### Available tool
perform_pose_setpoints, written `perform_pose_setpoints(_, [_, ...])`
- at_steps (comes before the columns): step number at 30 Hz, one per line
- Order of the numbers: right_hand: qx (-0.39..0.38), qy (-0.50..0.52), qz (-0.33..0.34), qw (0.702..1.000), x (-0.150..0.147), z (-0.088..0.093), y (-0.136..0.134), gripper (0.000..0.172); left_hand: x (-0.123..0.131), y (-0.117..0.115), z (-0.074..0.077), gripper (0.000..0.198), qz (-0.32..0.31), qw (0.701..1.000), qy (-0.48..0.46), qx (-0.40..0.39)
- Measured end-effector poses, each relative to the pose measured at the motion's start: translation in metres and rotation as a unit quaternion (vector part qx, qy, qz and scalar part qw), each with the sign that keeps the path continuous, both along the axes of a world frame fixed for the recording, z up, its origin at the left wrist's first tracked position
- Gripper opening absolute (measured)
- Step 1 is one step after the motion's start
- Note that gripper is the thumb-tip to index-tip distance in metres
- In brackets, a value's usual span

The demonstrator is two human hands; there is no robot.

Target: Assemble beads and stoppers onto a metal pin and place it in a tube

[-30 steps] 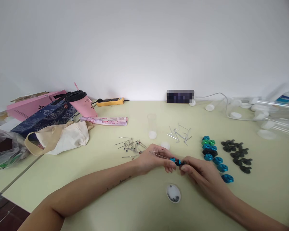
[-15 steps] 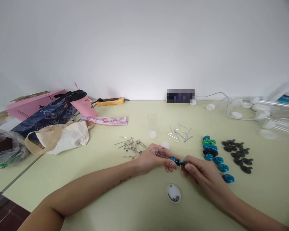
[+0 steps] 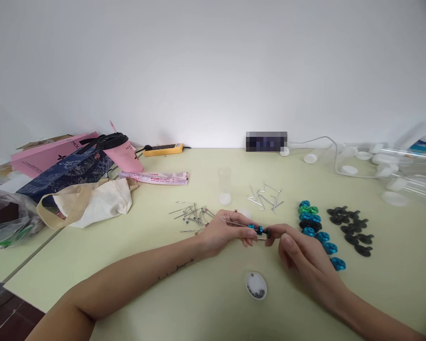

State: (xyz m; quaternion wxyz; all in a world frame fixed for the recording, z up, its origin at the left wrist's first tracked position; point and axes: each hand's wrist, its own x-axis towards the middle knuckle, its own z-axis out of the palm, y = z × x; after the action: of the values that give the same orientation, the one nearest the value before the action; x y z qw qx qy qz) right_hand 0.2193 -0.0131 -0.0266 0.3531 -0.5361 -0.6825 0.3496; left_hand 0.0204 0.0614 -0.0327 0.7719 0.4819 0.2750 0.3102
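My left hand [image 3: 230, 232] is closed round a blue metal fitting [image 3: 256, 229] with thin metal rods running back across the palm. At the fitting's right end is a small black part [image 3: 268, 232]. The fingertips of my right hand [image 3: 301, 253] touch that black part, while the right thumb stands away from it. Below the hands lies a small white dish [image 3: 256, 285] with tiny dark pieces in it. Left of my left hand are several metal rods [image 3: 193, 215] in a loose pile. Several blue fittings [image 3: 323, 237] form rows beside my right hand.
Black curved levers [image 3: 351, 229] lie farther right. Bent metal pins [image 3: 264, 196] and a clear cup [image 3: 225, 182] stand behind the hands. Clear tubes [image 3: 412, 158] and white caps crowd the right. A pink cup [image 3: 124, 154], cloth bag [image 3: 95, 203] and yellow power strip [image 3: 163, 149] are at left.
My right thumb has come off the black part and moved right. The fitting in my left hand has risen slightly and sits more level.
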Motion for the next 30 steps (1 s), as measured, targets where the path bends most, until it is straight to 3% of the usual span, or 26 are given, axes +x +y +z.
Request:
perform_pose_setpoints(8, [0.021,0.032,-0.003,0.999,0.0000,-0.0028,-0.0020,0.041,0.0006,0.0000,0.0005,0.032,0.008,1.000,0.011,-0.003])
perform_pose_setpoints(30, [-0.023,0.031,-0.012,0.999,0.0026,-0.0068,0.0007,0.047,0.0005,-0.0005,0.0018,0.034,0.007,1.000,0.012,0.000])
